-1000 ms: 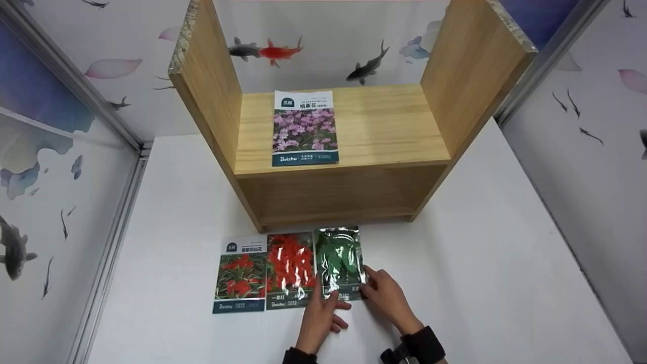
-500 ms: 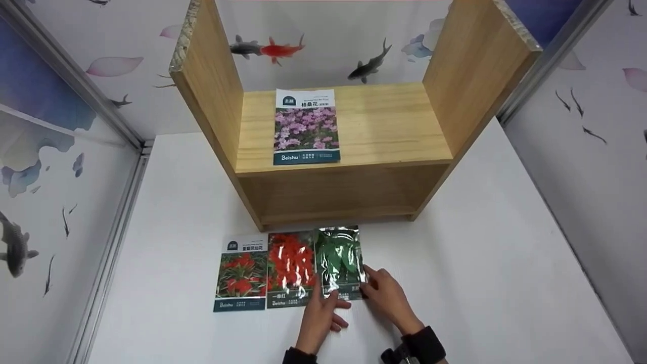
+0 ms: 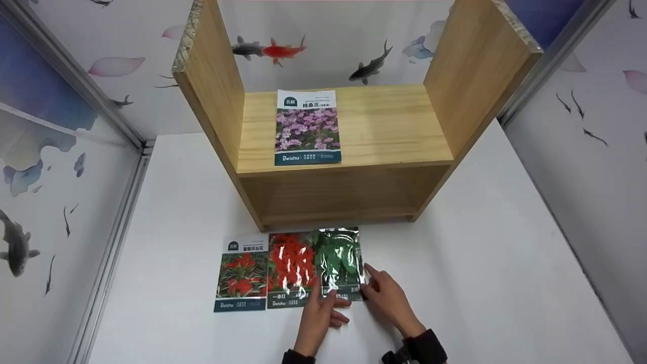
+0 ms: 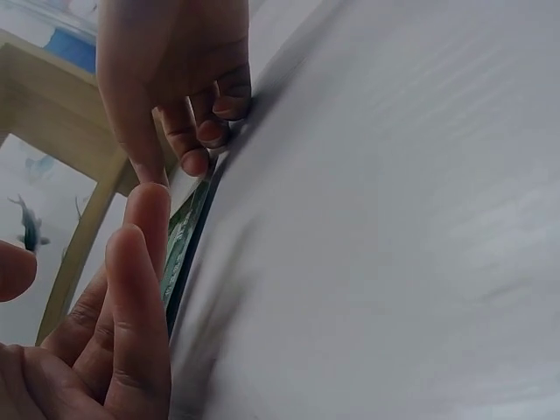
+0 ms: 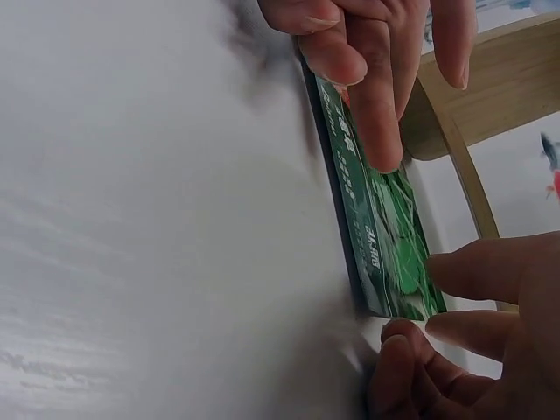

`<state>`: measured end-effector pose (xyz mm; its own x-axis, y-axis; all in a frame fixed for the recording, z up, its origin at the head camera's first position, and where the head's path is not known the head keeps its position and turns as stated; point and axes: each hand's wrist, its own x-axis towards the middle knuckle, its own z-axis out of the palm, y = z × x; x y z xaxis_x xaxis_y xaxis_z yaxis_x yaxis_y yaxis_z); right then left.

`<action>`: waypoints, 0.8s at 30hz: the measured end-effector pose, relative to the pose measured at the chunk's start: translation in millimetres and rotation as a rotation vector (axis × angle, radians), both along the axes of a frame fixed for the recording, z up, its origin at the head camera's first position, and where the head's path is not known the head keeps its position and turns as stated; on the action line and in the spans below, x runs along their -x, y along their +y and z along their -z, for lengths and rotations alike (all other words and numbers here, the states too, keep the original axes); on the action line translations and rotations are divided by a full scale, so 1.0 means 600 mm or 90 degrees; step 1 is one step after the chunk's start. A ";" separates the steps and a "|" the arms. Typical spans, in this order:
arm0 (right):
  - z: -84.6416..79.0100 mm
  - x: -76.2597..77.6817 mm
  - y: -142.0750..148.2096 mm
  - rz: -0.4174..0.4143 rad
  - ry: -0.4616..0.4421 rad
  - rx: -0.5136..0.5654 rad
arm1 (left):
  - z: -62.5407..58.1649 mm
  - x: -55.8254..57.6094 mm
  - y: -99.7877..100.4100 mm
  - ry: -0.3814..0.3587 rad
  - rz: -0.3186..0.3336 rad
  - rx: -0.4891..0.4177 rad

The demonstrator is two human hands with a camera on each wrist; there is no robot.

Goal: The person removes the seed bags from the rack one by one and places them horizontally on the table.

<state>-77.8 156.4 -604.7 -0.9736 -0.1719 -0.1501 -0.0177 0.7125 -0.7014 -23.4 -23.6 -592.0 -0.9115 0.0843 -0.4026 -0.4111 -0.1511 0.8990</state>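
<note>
In the head view, a glossy green-leaf seed packet lies on the white table, right at the side of a red-flower seed packet. My left hand reaches over the packet's lower left part with extended fingers, fingertips at its surface. On the other side, my right hand has its thumb and index fingertips against the packet's right edge. The right wrist view shows the same green packet low on the table between both hands. Leftmost in the row is another seed packet with red flowers and long leaves.
Just beyond the row stands a wooden shelf with tall side panels. A pink-flower seed packet lies on its upper board, towards the left. White table surrounds it, bounded by walls with painted fish.
The narrow gap between the green-leaf packet and the red-flower packet beside it has closed. Both hands keep nearly the same place, and the head view has shifted slightly.
</note>
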 end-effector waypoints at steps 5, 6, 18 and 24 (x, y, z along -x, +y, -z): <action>-0.004 -0.001 0.004 0.010 -0.016 0.036 | -0.043 0.000 -0.006 0.014 0.011 0.027; -0.006 -0.002 0.005 0.011 -0.015 0.045 | -0.049 0.001 -0.008 0.020 0.015 0.035; -0.054 0.007 0.012 0.062 0.002 0.180 | -0.090 0.020 -0.038 0.121 0.034 0.092; -0.074 0.016 0.014 0.041 0.047 0.225 | -0.086 0.028 -0.053 0.169 -0.003 0.081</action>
